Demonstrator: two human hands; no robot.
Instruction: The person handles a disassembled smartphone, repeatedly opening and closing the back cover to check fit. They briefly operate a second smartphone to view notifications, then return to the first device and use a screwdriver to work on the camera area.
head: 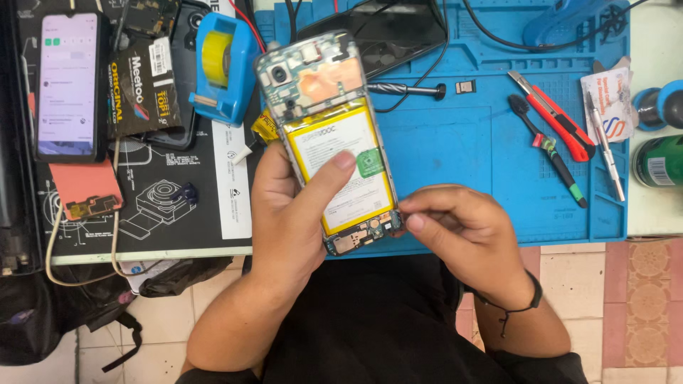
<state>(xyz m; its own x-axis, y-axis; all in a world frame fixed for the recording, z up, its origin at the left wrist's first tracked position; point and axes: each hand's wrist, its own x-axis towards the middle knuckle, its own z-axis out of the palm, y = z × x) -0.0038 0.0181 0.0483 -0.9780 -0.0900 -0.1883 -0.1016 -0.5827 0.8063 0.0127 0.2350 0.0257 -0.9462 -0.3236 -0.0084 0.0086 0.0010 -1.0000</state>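
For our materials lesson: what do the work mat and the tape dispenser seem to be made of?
Work mat: probably silicone or soft rubber, matte blue, judging by its moulded ridges and recessed trays. Tape dispenser: likely hard plastic, smooth and slightly glossy blue, with rounded moulded edges; it holds a yellow tape roll.

We see a blue work mat (455,163) beside a black mat (178,199) printed with white line drawings. The opened phone (331,135) shows a yellow-edged white battery (341,167) with a green sticker, a copper-orange patch near its greenish top board, and a dark blue-green board at the bottom. The tape dispenser (222,67) is blue with a yellow roll. The utility knife (551,114) is red and black; the small brush (548,149) is black with a green tip. A lit phone (67,85) glows pale lilac, above an orange-pink pad (84,186). The floor tiles (605,306) are cream and patterned pink.
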